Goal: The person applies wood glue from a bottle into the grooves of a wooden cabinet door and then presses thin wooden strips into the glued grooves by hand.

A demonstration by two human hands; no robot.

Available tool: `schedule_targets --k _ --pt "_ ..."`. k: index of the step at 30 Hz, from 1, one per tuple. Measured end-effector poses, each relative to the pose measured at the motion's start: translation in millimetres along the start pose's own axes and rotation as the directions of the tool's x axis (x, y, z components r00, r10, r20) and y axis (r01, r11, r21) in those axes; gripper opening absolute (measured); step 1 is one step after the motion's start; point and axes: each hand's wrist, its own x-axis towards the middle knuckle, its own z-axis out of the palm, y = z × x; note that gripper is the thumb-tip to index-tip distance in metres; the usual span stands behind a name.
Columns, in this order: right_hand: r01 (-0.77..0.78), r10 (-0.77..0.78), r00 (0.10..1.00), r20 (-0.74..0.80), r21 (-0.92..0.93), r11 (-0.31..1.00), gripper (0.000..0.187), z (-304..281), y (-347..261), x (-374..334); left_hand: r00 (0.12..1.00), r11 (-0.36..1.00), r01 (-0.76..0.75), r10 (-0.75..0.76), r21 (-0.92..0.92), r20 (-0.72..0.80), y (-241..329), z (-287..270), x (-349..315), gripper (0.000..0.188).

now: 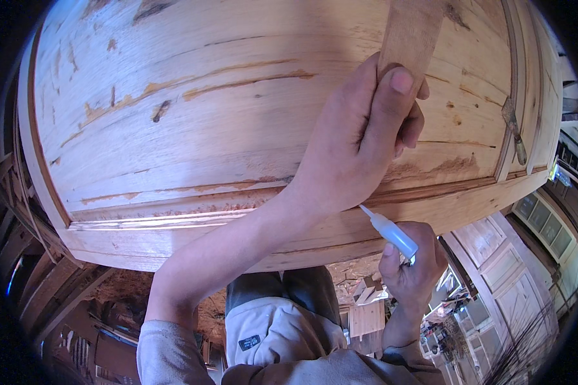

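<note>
My left hand [366, 128] is closed round a flat wooden strip [412, 32], thumb on top, above a large panelled wooden door [237, 128]. The strip runs up out of view at the top. In my right hand [417, 266] is a small white glue bottle [395, 235] with a long pointed nozzle. Its tip points up and left, close to my left wrist and in front of the door's near edge. Cracks, knots and brown filler streaks mark the panel. I cannot tell whether the strip touches the panel.
A putty knife [514, 131] lies on the door frame at the right. More panelled doors [507, 269] lean beyond the right side. Stacked boards [45, 289] stand at the lower left. Shavings and wood offcuts [366, 292] litter the floor below.
</note>
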Motion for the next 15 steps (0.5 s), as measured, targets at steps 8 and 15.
schedule_targets --k 8,15 --pt "-0.055 0.055 0.998 -0.043 0.006 0.998 0.032 3.1 1.7 -0.9 1.0 1.0 0.023 -0.023 0.014 0.018 1.3 1.8 0.0 0.037" --pt "-0.043 0.043 0.998 -0.055 -0.001 0.999 0.033 3.9 0.2 -0.1 0.998 0.998 0.054 -0.054 0.009 0.02 3.0 3.5 -0.2 0.038"
